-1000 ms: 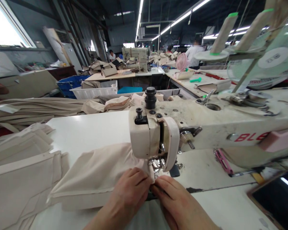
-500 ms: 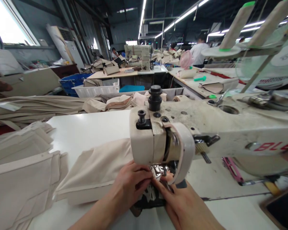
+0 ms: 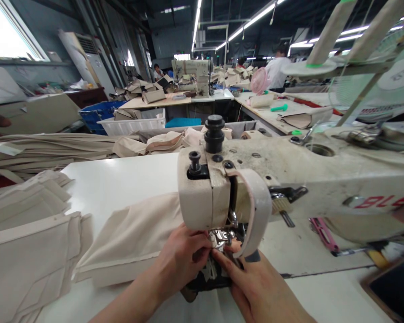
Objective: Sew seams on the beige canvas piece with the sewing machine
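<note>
A beige folded fabric piece (image 3: 131,237) lies on the white table (image 3: 121,184) and runs under the head of a cream sewing machine (image 3: 222,188). My left hand (image 3: 180,260) is closed, its fingers pinching the fabric edge just left of the presser foot (image 3: 222,235). My right hand (image 3: 256,287) comes in from the lower right, fingers together, with its fingertips at the foot and needle. What the right fingers hold is hidden by the machine head. A dark opening shows in the machine bed below both hands.
Stacks of beige fabric (image 3: 27,242) fill the left of the table. A pink tool (image 3: 319,229) lies under the machine arm, and a dark phone (image 3: 393,291) sits at the lower right. Thread cones (image 3: 326,36) stand at upper right. Other workstations and people are far behind.
Both hands moved forward from the table edge to right under the machine head. The view has moved closer to the machine and the fabric shifted slightly.
</note>
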`<state>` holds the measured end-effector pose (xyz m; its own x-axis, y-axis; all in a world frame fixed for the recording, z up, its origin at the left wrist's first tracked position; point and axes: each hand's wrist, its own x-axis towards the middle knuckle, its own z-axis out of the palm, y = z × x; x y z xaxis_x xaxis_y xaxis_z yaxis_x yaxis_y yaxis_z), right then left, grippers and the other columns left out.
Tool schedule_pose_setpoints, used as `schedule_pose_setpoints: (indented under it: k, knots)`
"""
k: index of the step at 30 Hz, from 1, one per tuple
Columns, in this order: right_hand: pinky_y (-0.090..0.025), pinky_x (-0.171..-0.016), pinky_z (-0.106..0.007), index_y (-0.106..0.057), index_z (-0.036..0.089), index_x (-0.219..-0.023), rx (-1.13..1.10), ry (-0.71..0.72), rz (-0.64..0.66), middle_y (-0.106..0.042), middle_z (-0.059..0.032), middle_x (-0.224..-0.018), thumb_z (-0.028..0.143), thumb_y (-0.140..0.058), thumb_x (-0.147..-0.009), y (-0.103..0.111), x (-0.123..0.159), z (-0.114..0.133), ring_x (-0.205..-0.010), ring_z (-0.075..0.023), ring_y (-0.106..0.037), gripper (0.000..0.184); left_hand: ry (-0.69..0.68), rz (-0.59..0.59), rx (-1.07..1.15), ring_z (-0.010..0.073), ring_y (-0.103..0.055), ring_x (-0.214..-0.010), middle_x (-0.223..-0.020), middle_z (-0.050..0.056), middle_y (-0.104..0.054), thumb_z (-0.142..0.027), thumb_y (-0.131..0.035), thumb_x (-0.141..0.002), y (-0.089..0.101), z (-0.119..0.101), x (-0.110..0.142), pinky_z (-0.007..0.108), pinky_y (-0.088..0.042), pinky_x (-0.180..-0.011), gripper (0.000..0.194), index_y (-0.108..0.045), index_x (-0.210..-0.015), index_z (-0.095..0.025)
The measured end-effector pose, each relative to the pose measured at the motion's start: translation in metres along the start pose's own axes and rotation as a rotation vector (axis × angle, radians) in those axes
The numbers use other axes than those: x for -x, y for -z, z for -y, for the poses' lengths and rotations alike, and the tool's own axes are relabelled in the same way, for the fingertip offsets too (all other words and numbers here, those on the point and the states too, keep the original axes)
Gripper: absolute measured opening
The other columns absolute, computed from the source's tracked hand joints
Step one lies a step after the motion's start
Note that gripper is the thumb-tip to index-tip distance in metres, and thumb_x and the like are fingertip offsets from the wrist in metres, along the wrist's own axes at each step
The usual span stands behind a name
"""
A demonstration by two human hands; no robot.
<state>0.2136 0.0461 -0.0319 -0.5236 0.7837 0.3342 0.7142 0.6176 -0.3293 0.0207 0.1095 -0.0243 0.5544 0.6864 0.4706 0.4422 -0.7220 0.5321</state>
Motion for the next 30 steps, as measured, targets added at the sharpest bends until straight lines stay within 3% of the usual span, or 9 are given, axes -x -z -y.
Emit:
schedule_pose_setpoints:
  k: [6,12,16,19,23,30]
  knots:
    - [-0.047,-0.097,-0.040,-0.048,0.020,-0.131,-0.169,-0.081,-0.069,-0.050,-0.0124,-0.130,-0.002,-0.037,-0.078,0.005,0.006,-0.001,-0.124,-0.0245,-0.044,0.058,-0.050,-0.086,-0.062,0.0161,-0.060,-0.073,-0.079,0.004,-0.065,-0.005,-0.051,-0.077,-0.003,-0.004,0.004,0.025,-0.049,-0.065,0.017,-0.061,-0.072,-0.018]
    - [-0.045,-0.094,-0.047,-0.051,0.021,-0.127,-0.147,-0.117,-0.119,-0.047,-0.0123,-0.127,-0.004,-0.040,-0.073,0.004,0.007,-0.005,-0.118,-0.0277,-0.044,0.061,-0.097,-0.095,-0.158,0.0168,-0.059,-0.072,-0.076,0.003,-0.065,-0.004,-0.051,-0.075,-0.005,-0.005,0.005,0.026,-0.048,-0.065,0.016,-0.058,-0.070,-0.018]
    - [-0.044,-0.094,-0.052,-0.053,0.020,-0.128,-0.101,-0.096,-0.075,-0.050,-0.0133,-0.127,-0.001,-0.042,-0.076,0.004,0.002,-0.004,-0.118,-0.0312,-0.042,0.058,-0.145,-0.075,-0.202,0.0194,-0.061,-0.082,-0.088,0.008,-0.067,-0.008,-0.047,-0.083,-0.001,-0.007,0.004,0.030,-0.051,-0.073,0.018,-0.063,-0.079,-0.016]
    - [-0.046,-0.091,-0.053,-0.056,0.018,-0.126,-0.056,-0.100,-0.054,-0.056,-0.0139,-0.121,0.001,-0.043,-0.077,0.007,-0.004,-0.001,-0.113,-0.0324,-0.045,0.053,-0.053,-0.013,-0.104,0.0188,-0.063,-0.084,-0.090,0.006,-0.069,-0.009,-0.050,-0.082,0.002,-0.009,0.003,0.031,-0.052,-0.077,0.019,-0.067,-0.082,-0.018]
    - [-0.049,-0.086,-0.051,-0.059,0.019,-0.123,0.004,-0.080,-0.049,-0.061,-0.0136,-0.116,0.002,-0.043,-0.078,0.012,-0.008,-0.001,-0.108,-0.0318,-0.050,0.051,0.173,-0.022,0.022,0.0155,-0.064,-0.072,-0.075,0.002,-0.069,-0.005,-0.056,-0.071,0.001,-0.009,0.002,0.024,-0.052,-0.066,0.016,-0.066,-0.070,-0.017]
    - [-0.053,-0.081,-0.043,-0.063,0.017,-0.119,0.160,0.029,-0.105,-0.066,-0.0137,-0.113,0.002,-0.043,-0.078,0.011,-0.009,-0.009,-0.103,-0.0301,-0.057,0.047,0.186,-0.083,0.074,0.0144,-0.065,-0.070,-0.077,0.002,-0.070,-0.006,-0.058,-0.070,-0.005,-0.003,0.005,0.020,-0.052,-0.061,0.015,-0.067,-0.068,-0.017]
